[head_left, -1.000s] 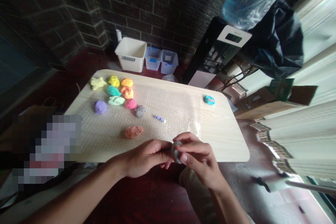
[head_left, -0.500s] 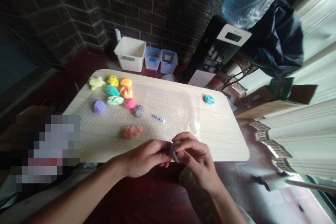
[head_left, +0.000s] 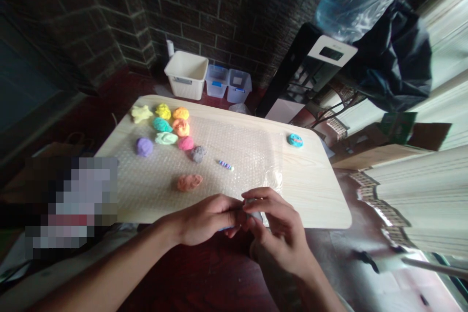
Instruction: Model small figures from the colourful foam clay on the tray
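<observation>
At the near table edge, both hands meet around a small piece of grey modelling clay (head_left: 255, 214). My left hand (head_left: 204, 219) is closed on its left side, thumb and fingers pressed together, with a bit of something blue showing under the thumb. My right hand (head_left: 281, 224) pinches the clay from the right with curved fingers. Fingers hide much of its shape. Beyond them, a brown clay lump (head_left: 189, 183), a striped clay stick (head_left: 225, 165) and a crumbly grey lump (head_left: 198, 154) lie on bubble wrap (head_left: 241, 146).
Several coloured clay lumps, among them a purple one (head_left: 145, 146) and a pink one (head_left: 185, 143), sit at the table's left. A blue round piece (head_left: 295, 140) lies at the right. Behind the table (head_left: 310, 185) stand a white bin (head_left: 188, 75) and a water dispenser (head_left: 303, 70).
The grey clay has turned between my fingers, and more of it is covered. My right fingers have shifted over it. The whole view has moved slightly, so the table appears further right.
</observation>
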The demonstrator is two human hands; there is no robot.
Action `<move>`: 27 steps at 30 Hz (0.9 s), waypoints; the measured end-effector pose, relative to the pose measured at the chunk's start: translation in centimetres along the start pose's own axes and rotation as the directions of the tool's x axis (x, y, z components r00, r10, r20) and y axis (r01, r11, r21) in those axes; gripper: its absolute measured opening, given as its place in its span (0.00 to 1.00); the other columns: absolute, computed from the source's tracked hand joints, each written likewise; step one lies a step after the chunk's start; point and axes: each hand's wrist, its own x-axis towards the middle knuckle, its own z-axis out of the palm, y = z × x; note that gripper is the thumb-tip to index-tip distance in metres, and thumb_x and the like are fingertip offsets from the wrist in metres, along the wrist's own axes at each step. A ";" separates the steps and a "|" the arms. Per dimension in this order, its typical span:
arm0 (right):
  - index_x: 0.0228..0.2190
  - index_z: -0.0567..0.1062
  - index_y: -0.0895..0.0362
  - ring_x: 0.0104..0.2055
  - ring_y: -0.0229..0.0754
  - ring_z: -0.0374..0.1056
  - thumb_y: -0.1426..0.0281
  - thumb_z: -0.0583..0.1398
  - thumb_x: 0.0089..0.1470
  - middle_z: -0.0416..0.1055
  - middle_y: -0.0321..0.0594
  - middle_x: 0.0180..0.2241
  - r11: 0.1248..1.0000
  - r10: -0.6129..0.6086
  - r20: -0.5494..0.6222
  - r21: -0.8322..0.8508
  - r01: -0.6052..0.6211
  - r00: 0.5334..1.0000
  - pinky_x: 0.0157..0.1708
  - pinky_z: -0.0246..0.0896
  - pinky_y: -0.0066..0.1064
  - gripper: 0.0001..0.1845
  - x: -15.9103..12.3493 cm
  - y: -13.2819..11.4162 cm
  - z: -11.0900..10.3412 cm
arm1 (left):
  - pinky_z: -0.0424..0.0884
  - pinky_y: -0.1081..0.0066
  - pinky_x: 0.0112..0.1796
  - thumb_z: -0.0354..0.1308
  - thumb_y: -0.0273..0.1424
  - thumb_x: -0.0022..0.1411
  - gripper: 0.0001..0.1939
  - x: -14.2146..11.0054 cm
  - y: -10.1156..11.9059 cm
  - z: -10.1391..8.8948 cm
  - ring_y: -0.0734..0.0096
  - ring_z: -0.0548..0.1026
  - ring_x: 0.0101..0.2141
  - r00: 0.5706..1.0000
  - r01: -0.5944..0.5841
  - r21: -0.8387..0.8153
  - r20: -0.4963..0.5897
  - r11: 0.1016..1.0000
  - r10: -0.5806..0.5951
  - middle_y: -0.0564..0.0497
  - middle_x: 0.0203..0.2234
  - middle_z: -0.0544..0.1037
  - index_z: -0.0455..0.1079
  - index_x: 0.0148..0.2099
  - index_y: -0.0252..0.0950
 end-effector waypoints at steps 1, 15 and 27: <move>0.48 0.84 0.47 0.52 0.50 0.76 0.72 0.65 0.66 0.78 0.46 0.49 1.000 -0.011 0.000 -0.020 0.011 1.000 0.50 0.73 0.43 0.12 0.0 0.0 0.0 | 0.62 0.68 0.34 0.56 0.48 0.74 0.22 0.0 -0.1 0.0 0.68 0.67 0.31 1.000 0.003 -0.003 0.001 1.000 -0.003 0.53 0.27 0.69 0.73 0.36 0.35; 0.55 0.83 0.45 0.58 0.52 0.74 0.68 0.64 0.67 0.76 0.48 0.57 0.983 0.097 0.015 0.158 -0.098 0.995 0.56 0.73 0.45 0.16 0.2 -0.1 -0.7 | 0.65 0.67 0.38 0.50 0.46 0.76 0.22 -0.1 -0.6 -0.2 0.67 0.69 0.33 0.999 0.005 -0.040 -0.033 0.999 -0.006 0.51 0.31 0.72 0.73 0.38 0.35; 0.51 0.86 0.43 0.57 0.46 0.74 0.72 0.69 0.63 0.78 0.45 0.56 0.985 0.083 -0.091 0.158 -0.068 0.992 0.56 0.72 0.38 0.17 0.1 0.7 -0.6 | 0.69 0.68 0.42 0.55 0.39 0.77 0.14 0.1 -1.1 0.1 0.65 0.77 0.39 0.968 -0.086 0.286 -0.203 0.954 0.148 0.51 0.36 0.79 0.73 0.41 0.36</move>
